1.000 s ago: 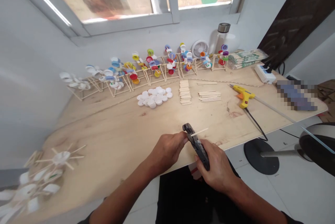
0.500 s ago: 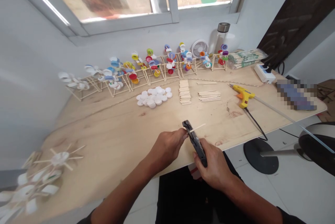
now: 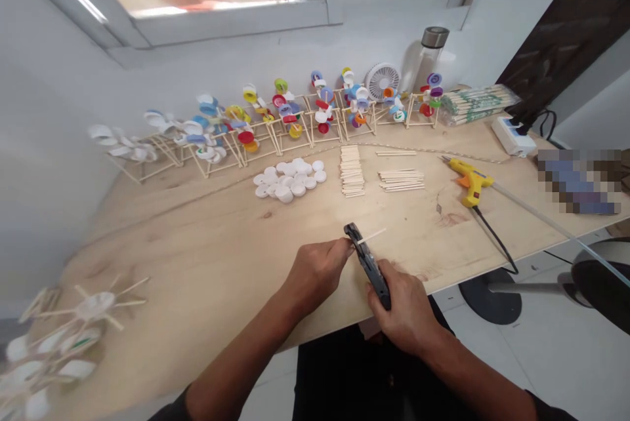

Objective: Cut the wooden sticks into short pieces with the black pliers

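My left hand [image 3: 315,273] pinches one end of a thin wooden stick [image 3: 375,235] over the front part of the table. The stick passes across the head of a dark grey plier-like cutter [image 3: 369,266], its free end pointing right. My right hand [image 3: 406,306] is wrapped round the cutter's handles, which slant down towards me. Whether its jaws touch the stick is too small to tell. Beyond my hands lie a stack of short wooden sticks [image 3: 352,172], a second stick pile [image 3: 401,180] and a heap of white bottle caps [image 3: 290,180].
Stick frames with coloured cap wheels [image 3: 290,120] line the wall. A yellow glue gun [image 3: 471,180] with its cord lies right, near a power strip [image 3: 512,136]. A fan [image 3: 382,82], a bottle [image 3: 427,63] and bagged sticks [image 3: 477,105] stand behind. Spoked cap wheels [image 3: 96,306] lie front left.
The view has shifted slightly, so the table's things sit a little differently in the picture. My hands keep the same hold on stick and cutter.
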